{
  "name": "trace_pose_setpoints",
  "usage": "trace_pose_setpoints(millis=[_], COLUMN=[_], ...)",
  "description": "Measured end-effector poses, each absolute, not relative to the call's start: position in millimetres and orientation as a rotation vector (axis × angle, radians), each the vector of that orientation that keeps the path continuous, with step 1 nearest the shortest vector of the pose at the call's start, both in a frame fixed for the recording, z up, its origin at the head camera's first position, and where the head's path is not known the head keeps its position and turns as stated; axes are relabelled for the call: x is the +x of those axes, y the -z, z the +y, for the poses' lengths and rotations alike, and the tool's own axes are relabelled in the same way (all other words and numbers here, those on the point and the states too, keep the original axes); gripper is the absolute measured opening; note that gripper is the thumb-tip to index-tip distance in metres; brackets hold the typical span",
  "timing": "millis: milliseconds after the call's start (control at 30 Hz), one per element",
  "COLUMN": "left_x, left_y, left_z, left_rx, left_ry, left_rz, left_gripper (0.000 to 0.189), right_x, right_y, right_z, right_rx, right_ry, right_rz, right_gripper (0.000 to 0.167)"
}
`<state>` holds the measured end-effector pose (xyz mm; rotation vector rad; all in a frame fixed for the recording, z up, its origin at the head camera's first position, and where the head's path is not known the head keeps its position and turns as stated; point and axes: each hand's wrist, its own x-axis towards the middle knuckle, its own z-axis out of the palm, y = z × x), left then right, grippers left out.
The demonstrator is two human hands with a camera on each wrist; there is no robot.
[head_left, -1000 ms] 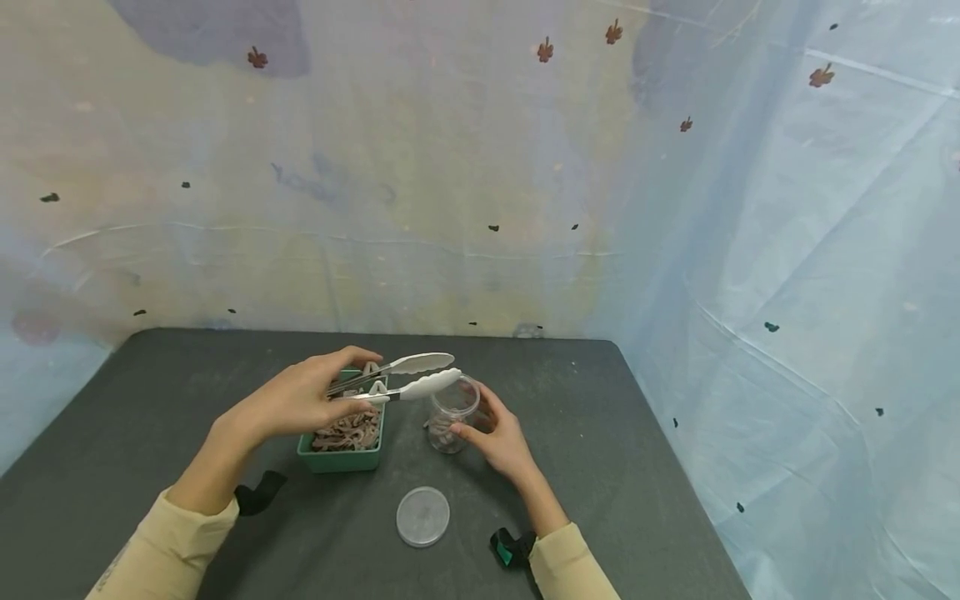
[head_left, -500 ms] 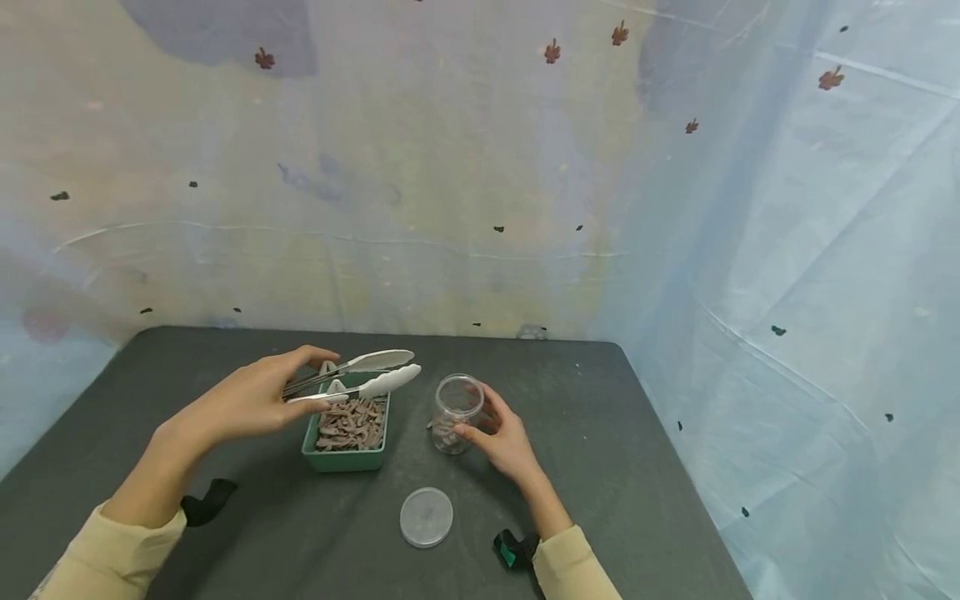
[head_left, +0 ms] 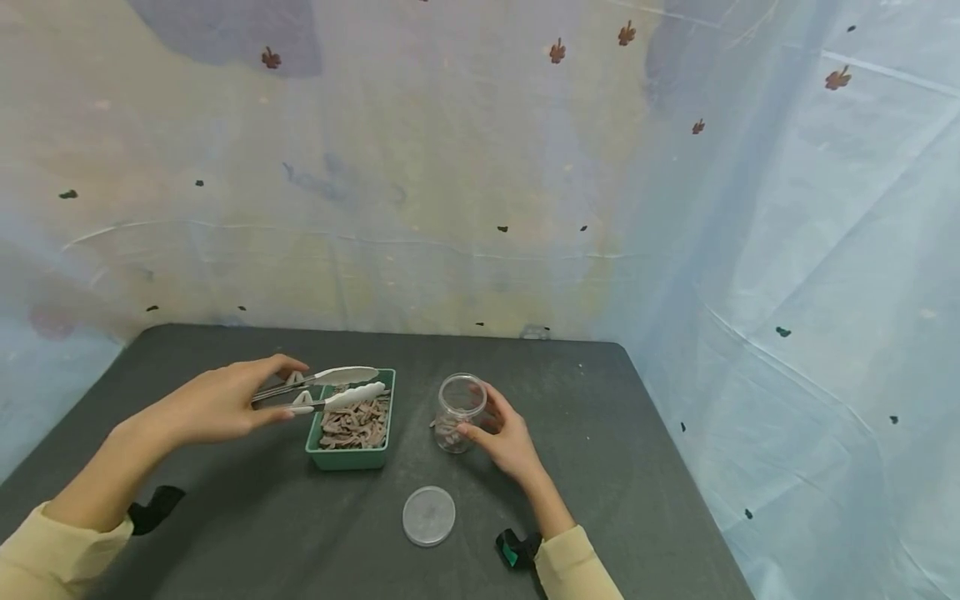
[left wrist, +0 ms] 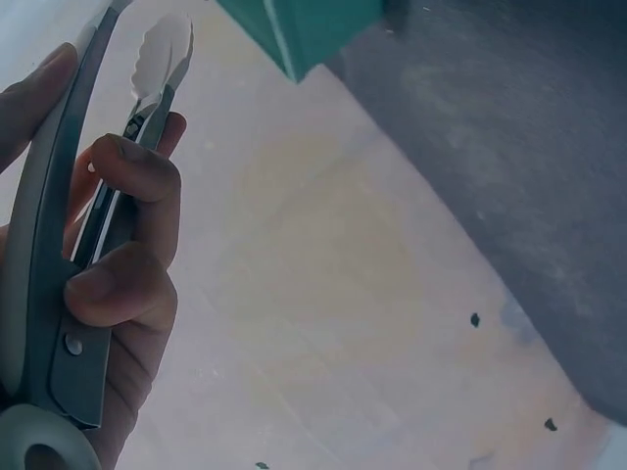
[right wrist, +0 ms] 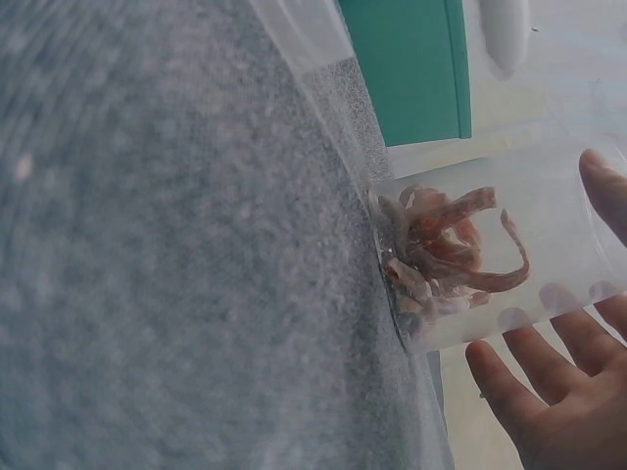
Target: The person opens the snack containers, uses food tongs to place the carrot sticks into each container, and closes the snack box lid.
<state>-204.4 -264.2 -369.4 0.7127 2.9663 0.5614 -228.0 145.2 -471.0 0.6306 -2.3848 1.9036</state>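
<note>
Metal tongs with white scalloped tips [head_left: 354, 395] are held in my left hand [head_left: 213, 404], thumb on one arm and fingers curled round the other. The tips are apart, with nothing between them, over a green tub [head_left: 349, 460]. Brown dried strips [head_left: 356, 427] fill the tub. To its right, a clear jar [head_left: 461, 400] stands upright on the table, gripped at its side by my right hand [head_left: 510, 442]. Several strips [right wrist: 451, 240] lie at the jar's bottom, as the right wrist view shows. The jar's mouth is uncovered.
A round clear lid [head_left: 429, 517] lies flat on the dark table [head_left: 360, 533], nearer than the jar. One small strip [head_left: 432, 424] is at the jar's left side. Hanging plastic sheeting [head_left: 420, 167] stands behind and to the right of the table.
My left hand has carried the tongs leftward from near the jar's mouth to above the green tub, lowering them slightly. My right hand keeps its grip on the jar, which stays in place.
</note>
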Motion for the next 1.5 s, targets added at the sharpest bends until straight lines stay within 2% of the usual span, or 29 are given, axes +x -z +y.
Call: trace_pose_setpoints(millis=[167,667,1133,1500], left_x=[-204.0,-212.1,-234.3,-238.9], left_y=[371.4,364.1,350.9,360.4], left_z=[-270.0,-273.9,-256.5,-250.5], left_rx=[0.733,0.675,0.694,0.724], left_ry=[-0.525,-0.614,-0.426,-0.372], left_rz=[2.918,2.695,2.631,2.633], left_gripper=[0.067,0.089,0.093,0.091], right_x=[-227.9,-227.7,-228.7,-228.4], right_y=[473.7,472.1,472.3,472.0], right_z=[145.0,145.5,145.2,144.7], right_rx=[0.638,0.626,0.644,0.650], right_ry=[-1.919,-1.925,-1.944,-1.940], right_rz=[-2.380,-2.381,-2.373,-2.348], right_gripper=[0.073,0.073,0.073,0.072])
